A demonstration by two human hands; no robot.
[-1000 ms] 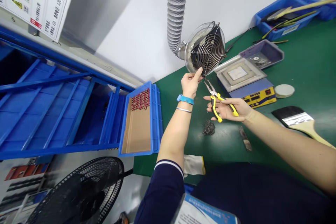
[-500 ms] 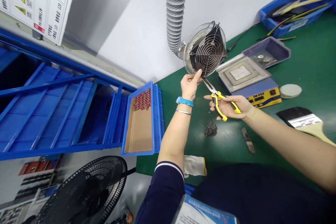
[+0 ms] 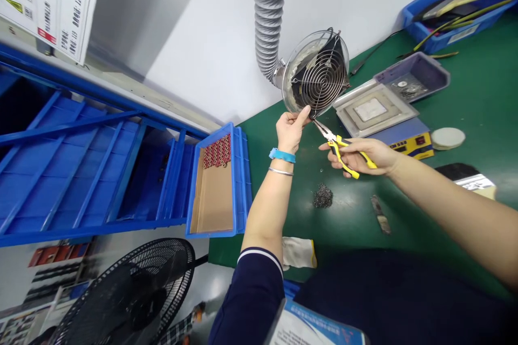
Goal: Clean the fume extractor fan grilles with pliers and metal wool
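Note:
My left hand [image 3: 290, 128] pinches the lower corner of a small black fan [image 3: 297, 88] with a round wire guard [image 3: 324, 78]. The fan sits tilted at the mouth of a clear round hood [image 3: 287, 99]. In my right hand [image 3: 366, 156] are long-nose pliers [image 3: 334, 143] with yellow and black handles, which are spread apart. Their tips reach the fan's lower corner beside my left thumb; what lies between the jaws is too small to make out.
A grey ribbed hose [image 3: 267, 21] joins the hood. On the green table [image 3: 283, 194] are a blue-and-yellow heating unit [image 3: 416, 143], a purple tray [image 3: 439, 75], a dark heap of small parts [image 3: 322, 196] and a glove [image 3: 298, 252]. A blue crate [image 3: 242, 183] with red parts stands left.
The pliers' handles have swung slightly right and up with my right hand, while the tips stay by the fan's corner. My left hand keeps its grip. The view has shifted a little.

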